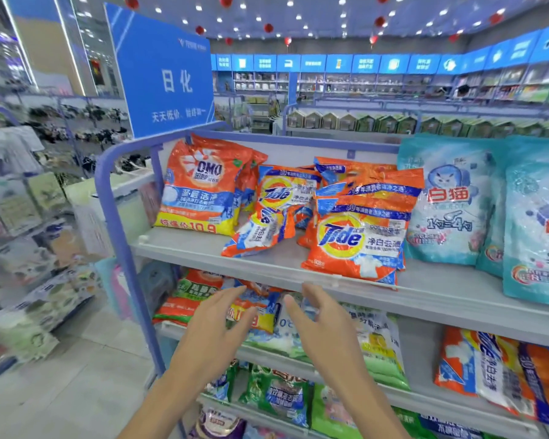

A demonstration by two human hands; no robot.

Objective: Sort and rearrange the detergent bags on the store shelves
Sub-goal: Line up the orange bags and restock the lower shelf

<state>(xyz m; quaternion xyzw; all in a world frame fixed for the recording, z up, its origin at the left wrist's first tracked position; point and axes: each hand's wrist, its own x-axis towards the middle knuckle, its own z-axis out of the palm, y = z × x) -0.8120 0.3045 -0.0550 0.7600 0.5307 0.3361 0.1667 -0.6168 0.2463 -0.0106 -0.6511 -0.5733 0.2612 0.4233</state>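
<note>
While both bare hands hover just below the front edge of the grey top shelf [298,274], neither touches a bag: the left hand [216,324] has its fingers [235,293] spread apart and holds nothing, and the right hand [324,324] likewise has its fingers [311,289] loosely apart and holds nothing. Behind the hands, on the shelf below the top shelf, lies a blurred orange and yellow detergent bag [260,315]. On the top shelf, nearest its front edge, an orange Tide detergent bag [355,239] stands leaning back on others of its kind. Left of it a smaller orange Tide bag [260,223] has slumped forward, tilted. Further left an orange OMO detergent bag [200,185] stands upright against the shelf's back. Right of the Tide bags stand pale teal detergent bags with a white cat [447,198]. Above the top shelf's left corner rises a blue sign [162,71].
</note>
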